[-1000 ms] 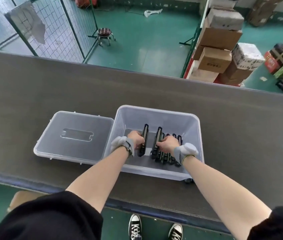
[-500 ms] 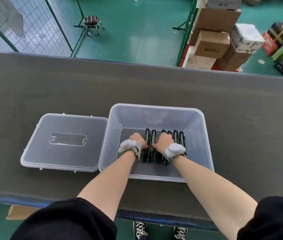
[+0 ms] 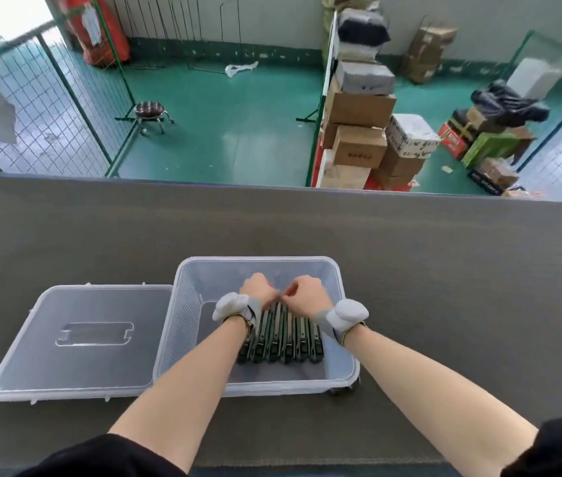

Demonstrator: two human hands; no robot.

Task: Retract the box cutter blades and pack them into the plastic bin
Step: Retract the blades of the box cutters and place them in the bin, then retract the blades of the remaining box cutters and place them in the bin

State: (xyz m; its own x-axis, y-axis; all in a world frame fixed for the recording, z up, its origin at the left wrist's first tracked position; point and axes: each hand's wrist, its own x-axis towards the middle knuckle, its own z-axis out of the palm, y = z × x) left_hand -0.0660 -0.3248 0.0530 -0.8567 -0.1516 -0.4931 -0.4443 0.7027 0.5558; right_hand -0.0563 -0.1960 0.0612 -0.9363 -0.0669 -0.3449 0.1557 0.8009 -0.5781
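A clear plastic bin (image 3: 347, 339) stands on the grey table in front of me. Several dark green and black box cutters (image 3: 281, 342) lie side by side on its floor in one tight row, long ways away from me. Both hands are inside the bin at the far ends of that row. My left hand (image 3: 258, 290) curls down over the left cutters' tips. My right hand (image 3: 308, 295) curls over the right ones, and the fingertips of the two hands almost meet. The far ends of the cutters are hidden under my hands.
The bin's clear lid (image 3: 83, 342) lies flat on the table, touching the bin's left side. The grey table (image 3: 462, 287) stretches far to both sides. Beyond its far edge are a green floor, a wire fence (image 3: 49, 108), a stool (image 3: 150, 111) and stacked cardboard boxes (image 3: 358, 132).
My hands slid from the near ends of the cutters to the far ends. The separate left cutter now sits tight against the row. The view tilted up.
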